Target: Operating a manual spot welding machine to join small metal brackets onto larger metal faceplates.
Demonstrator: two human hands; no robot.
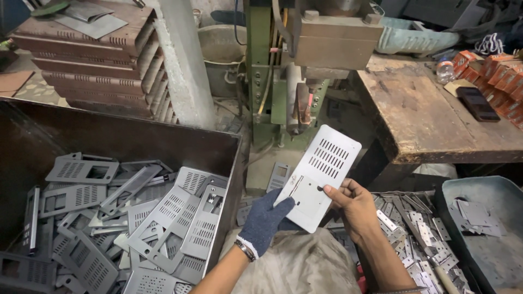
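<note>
A flat grey metal panel (317,175) with rows of ventilation slots and a square cut-out is held tilted in mid-air, in front of a green press machine (289,71). The left hand (268,218), in a dark blue knit glove, is clamped on the panel's lower left edge, thumb lying over its face. The bare right hand (353,204) grips the lower right edge, fingers closed on it. The panel sits between both hands, above a crumpled beige sack (305,267).

To the left, a dark steel bin (109,136) holds a heap of similar slotted panels (136,218). To the right, small metal offcuts (408,218) lie piled, beside a grey tray (479,218) holding a few flat pieces.

On the worn wooden worktop (430,114), at its far right edge, a row of small orange cartons (498,73) stands close together; a dark flat rectangular object (478,103) lies just beside them. Brown slotted housings (92,65) are stacked at upper left.
</note>
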